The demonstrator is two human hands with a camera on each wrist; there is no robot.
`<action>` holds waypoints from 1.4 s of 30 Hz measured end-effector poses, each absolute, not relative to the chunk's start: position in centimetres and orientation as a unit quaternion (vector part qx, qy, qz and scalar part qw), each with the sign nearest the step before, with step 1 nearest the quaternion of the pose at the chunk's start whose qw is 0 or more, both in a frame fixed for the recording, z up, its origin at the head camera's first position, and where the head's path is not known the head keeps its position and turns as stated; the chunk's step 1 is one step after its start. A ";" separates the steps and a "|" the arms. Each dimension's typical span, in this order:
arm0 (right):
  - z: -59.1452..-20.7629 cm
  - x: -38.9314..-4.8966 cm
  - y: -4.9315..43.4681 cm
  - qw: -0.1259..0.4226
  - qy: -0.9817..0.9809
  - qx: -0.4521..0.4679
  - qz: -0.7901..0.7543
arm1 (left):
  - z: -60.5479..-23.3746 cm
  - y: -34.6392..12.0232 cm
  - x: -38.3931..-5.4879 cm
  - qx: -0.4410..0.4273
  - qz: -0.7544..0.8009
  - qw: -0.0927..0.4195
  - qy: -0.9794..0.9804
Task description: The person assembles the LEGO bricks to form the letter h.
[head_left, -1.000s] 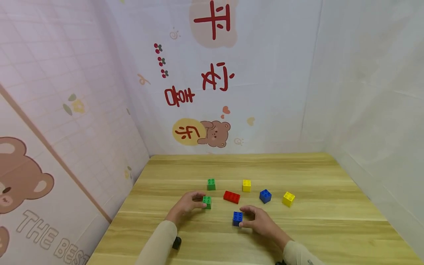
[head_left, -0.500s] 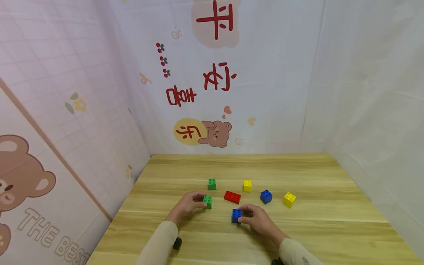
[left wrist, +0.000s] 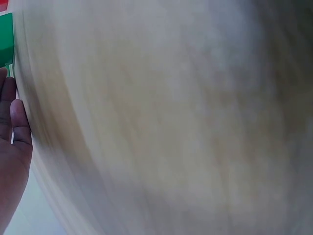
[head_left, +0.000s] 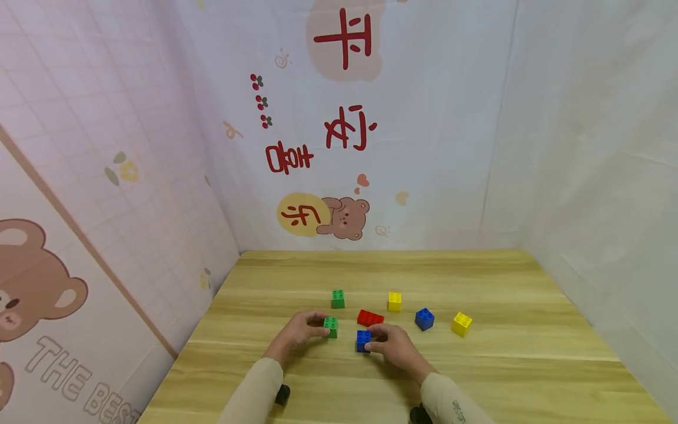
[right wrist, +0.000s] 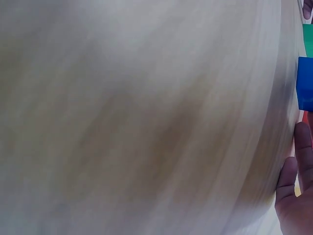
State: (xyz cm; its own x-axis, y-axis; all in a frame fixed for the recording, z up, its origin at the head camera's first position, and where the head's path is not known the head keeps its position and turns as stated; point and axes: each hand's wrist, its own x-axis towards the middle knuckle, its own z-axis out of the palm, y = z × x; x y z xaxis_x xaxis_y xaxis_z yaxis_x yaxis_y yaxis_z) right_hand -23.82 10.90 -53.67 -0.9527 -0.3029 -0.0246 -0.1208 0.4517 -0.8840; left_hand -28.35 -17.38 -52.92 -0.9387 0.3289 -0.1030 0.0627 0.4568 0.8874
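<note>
In the head view my left hand [head_left: 298, 331] pinches a green building block [head_left: 331, 327] between thumb and fingers. To its right, my right hand [head_left: 396, 347] grips a blue building block [head_left: 362, 341] by its sides. A narrow strip of table separates the two blocks, the blue one slightly nearer to me. Whether the blue block touches the table I cannot tell. The left wrist view catches the green block [left wrist: 6, 41] at its left edge, partly cut off. In the right wrist view the blue block [right wrist: 305, 83] appears at the right edge, with green behind it.
Just behind the held blocks lies a long red block [head_left: 369, 318]. Farther back stand another green block [head_left: 338, 299] and a yellow block [head_left: 394, 301]. A second blue block [head_left: 425, 319] and a second yellow block [head_left: 462, 324] are to the right on the wooden table [head_left: 503, 377].
My right hand has moved left with the blue block, narrowing the gap to the green block. The left hand and its green block have stayed almost in place.
</note>
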 end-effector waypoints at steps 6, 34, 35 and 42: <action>-53.9 -24.1 10.2 0.087 0.845 -0.105 -0.516 | -52.9 -17.5 -28.5 0.117 0.509 0.123 0.844; -54.0 -23.9 10.2 0.091 0.843 -0.098 -0.522 | -49.3 -13.6 -28.7 0.150 0.534 0.120 0.823; -54.0 -23.9 10.2 0.091 0.842 -0.098 -0.522 | -49.3 -13.4 -28.6 0.151 0.533 0.123 0.823; -54.3 -23.9 10.3 0.083 0.841 -0.107 -0.524 | -49.5 -12.5 -28.0 0.160 0.524 0.131 0.826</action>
